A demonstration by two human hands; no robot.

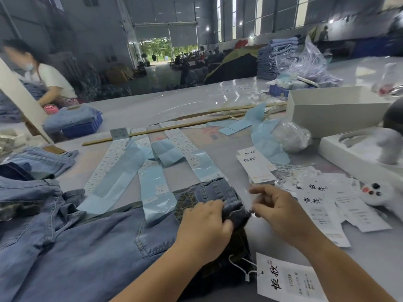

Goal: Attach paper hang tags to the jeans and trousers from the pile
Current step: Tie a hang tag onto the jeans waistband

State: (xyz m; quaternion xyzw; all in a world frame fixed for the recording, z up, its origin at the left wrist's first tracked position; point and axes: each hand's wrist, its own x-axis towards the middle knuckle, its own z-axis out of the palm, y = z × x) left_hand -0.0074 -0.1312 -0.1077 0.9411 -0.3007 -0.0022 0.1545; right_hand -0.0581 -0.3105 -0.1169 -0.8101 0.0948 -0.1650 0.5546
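Left hand [204, 223] grips the jeans [104, 243] waistband; right hand [277, 211] pinches a blurred white bit. Far left, a blue crate [84, 128] holds folded denim; right, a white box [331, 112].

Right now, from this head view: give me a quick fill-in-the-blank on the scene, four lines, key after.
1. The left hand grips the bunched ____ of the jeans.
2. The hang tag at the bottom edge is tied to a garment by a white ____.
3. The loose hang tags lie to the ____ of the right hand.
4. The sticker strips have ____ backing paper.

Missing words: waistband; string; right; blue
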